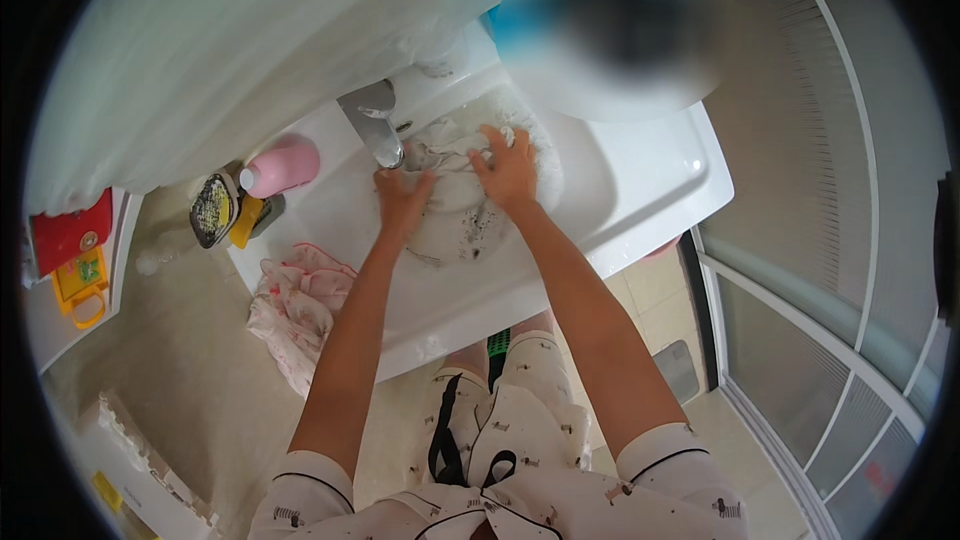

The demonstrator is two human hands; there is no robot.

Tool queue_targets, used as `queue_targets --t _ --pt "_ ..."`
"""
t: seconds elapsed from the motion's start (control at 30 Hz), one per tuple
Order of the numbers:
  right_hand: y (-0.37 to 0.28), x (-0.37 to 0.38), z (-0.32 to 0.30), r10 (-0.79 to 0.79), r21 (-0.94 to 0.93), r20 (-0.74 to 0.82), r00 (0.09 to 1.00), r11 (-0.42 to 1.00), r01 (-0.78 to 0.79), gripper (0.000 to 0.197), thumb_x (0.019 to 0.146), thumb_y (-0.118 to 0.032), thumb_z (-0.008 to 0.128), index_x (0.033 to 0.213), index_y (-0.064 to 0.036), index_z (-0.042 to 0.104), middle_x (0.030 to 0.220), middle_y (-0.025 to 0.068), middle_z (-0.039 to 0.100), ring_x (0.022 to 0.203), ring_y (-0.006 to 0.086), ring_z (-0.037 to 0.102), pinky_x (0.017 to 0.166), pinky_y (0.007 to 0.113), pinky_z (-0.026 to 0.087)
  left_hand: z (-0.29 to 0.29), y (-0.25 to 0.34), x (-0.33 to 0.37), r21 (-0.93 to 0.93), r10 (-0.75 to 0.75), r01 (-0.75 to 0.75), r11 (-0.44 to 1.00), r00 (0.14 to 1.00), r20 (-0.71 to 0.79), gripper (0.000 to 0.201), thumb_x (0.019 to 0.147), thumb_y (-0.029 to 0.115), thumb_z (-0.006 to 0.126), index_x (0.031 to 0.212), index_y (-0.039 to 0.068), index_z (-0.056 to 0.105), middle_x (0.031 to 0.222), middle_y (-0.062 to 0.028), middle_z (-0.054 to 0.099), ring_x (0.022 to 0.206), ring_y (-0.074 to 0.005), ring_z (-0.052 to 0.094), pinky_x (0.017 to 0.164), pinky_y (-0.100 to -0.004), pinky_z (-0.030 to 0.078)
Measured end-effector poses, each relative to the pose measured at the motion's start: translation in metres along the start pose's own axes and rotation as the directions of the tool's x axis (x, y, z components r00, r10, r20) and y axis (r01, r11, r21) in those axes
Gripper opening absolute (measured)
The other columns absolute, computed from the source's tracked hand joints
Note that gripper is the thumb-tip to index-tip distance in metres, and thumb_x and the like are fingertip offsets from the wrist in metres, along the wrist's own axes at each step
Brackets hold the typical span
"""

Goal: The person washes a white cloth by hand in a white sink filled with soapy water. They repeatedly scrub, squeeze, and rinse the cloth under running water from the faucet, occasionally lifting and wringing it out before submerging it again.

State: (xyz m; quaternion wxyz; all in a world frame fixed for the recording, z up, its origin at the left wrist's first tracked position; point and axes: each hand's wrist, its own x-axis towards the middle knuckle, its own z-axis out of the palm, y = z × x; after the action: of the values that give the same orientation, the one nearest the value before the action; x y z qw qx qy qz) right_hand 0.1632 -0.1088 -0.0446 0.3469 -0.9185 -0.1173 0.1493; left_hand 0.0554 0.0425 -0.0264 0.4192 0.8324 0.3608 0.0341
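A wet, pale cloth (455,180) lies bunched in the soapy water of the white washbasin (610,230), below the chrome faucet (378,125). My left hand (403,204) grips the cloth's left side, close under the spout, and its fingertips are partly hidden. On the cloth's right side, my right hand (510,172) has its fingers bent into the folds, with the thumb toward the middle. Foam rings the far right of the water, and small dark patterns show on the part of the cloth nearest me.
A pink bottle (285,168) lies on the basin's left ledge beside a black-and-yellow scrubber (214,210). Pink-patterned fabric (300,305) hangs over the front left corner. A blurred round shape (615,30) covers the far right ledge. Framed sliding panels (800,140) stand at right.
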Motion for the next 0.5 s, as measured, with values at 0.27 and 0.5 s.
queue_targets --t 0.27,0.5 --pt "-0.011 0.008 0.041 0.023 -0.234 0.137 0.99 0.972 0.01 0.048 0.088 -0.036 0.064 0.131 -0.0164 0.052 0.127 0.0194 0.046 0.104 0.0367 0.055 0.084 0.045 0.051 0.059 -0.068 0.013 0.718 0.166 -0.08 0.692 0.985 -0.05 0.076 0.085 0.048 0.065 0.134 -0.005 0.044 0.125 -0.0313 0.049 0.118 -0.0443 0.05 0.092 -0.0484 0.047" --pt "0.048 0.034 -0.031 -0.123 0.371 0.226 0.966 0.928 0.032 0.051 0.076 -0.012 0.073 0.125 -0.0086 0.061 0.119 0.0179 0.062 0.101 0.0297 0.062 0.085 0.04 0.051 -0.048 0.019 0.022 0.446 -0.103 -0.092 0.89 0.914 0.393 0.043 0.081 0.033 0.071 0.104 -0.002 0.063 0.119 -0.0184 0.059 0.109 -0.0339 0.058 0.087 -0.0453 0.049"
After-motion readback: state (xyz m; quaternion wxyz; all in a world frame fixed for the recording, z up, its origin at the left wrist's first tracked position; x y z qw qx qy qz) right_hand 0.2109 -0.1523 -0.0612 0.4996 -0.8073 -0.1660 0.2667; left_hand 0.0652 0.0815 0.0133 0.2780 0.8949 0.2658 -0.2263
